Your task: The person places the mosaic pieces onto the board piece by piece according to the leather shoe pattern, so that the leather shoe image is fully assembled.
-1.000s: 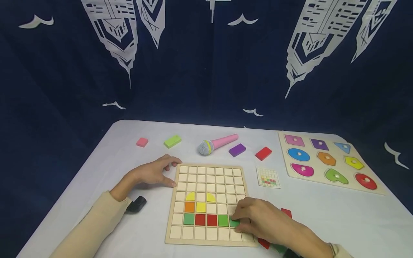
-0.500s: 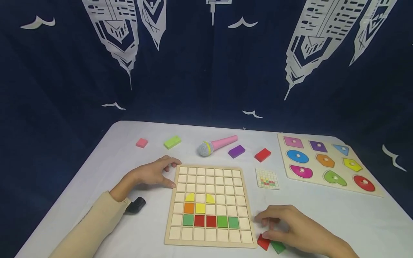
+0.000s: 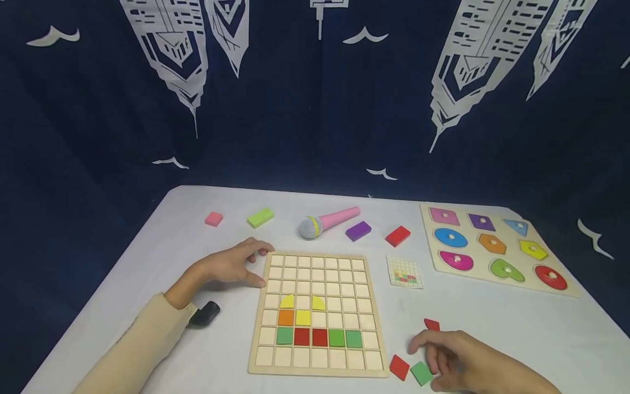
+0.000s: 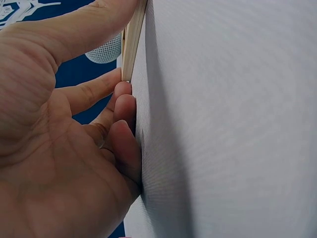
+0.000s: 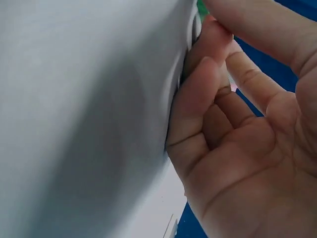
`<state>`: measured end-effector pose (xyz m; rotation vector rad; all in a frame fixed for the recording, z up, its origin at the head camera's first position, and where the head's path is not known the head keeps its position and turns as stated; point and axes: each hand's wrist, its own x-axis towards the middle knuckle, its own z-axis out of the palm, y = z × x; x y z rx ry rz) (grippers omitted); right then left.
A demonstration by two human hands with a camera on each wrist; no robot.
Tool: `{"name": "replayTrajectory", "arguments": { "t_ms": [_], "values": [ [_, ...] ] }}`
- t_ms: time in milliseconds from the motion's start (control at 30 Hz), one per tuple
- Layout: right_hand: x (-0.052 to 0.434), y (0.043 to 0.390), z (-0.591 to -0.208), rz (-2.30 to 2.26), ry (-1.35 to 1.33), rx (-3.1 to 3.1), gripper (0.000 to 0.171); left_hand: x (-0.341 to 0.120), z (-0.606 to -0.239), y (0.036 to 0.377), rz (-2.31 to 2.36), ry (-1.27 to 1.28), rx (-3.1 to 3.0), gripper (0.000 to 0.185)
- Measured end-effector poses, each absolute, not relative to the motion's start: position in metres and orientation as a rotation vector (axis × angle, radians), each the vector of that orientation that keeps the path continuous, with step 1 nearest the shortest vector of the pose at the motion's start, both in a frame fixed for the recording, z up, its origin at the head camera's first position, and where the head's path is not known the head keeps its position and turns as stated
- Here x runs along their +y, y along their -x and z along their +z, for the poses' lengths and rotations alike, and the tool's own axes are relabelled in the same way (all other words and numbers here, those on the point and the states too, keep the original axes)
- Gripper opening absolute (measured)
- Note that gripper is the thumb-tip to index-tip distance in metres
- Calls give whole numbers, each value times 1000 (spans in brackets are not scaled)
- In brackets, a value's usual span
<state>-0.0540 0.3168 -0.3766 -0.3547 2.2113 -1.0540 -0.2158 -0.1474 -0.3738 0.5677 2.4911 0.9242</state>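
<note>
A wooden grid board [image 3: 339,371] lies on the white table with colored tiles in several of its squares. My left hand [image 3: 231,265] rests at the board's far left corner, thumb and index finger touching its edge. The left wrist view shows the thumb against the side of the board [image 4: 132,47]. Right of the board, my right hand [image 3: 460,358] rests low on the table, fingers loosely bent beside a loose green tile [image 3: 421,374]. A loose red tile [image 3: 399,367] lies left of the green one; another red piece [image 3: 431,324] lies partly behind the index finger.
A small pattern card [image 3: 405,272] lies right of the board. Farther right is a shape puzzle [image 3: 472,276] with knobbed pieces. Along the back are a toy microphone [image 3: 328,221] and purple [image 3: 358,231], red [image 3: 397,236], lime [image 3: 260,218] and pink [image 3: 214,219] blocks.
My right hand has left the dark green tile in the board's lower row and moved right and down to the loose tiles. The left hand stays at the board's corner.
</note>
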Motion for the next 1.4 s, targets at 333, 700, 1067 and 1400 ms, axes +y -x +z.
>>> {"name": "replayTrajectory", "arguments": {
  "t_ms": [333, 700, 1067, 1400],
  "values": [
    [315, 59, -381, -1038, 460, 2296, 39, -148, -374, 217, 918, -587, 2498, 79],
    [295, 69, -360, -819, 611, 2462, 22, -147, -376, 216, 915, -575, 2496, 79],
    [206, 101, -348, -921, 837, 2537, 24, -149, -379, 216, 930, -580, 2495, 78],
    [161, 121, -355, -810, 917, 2638, 23, -150, -375, 216, 934, -594, 2500, 78]
  ]
}}
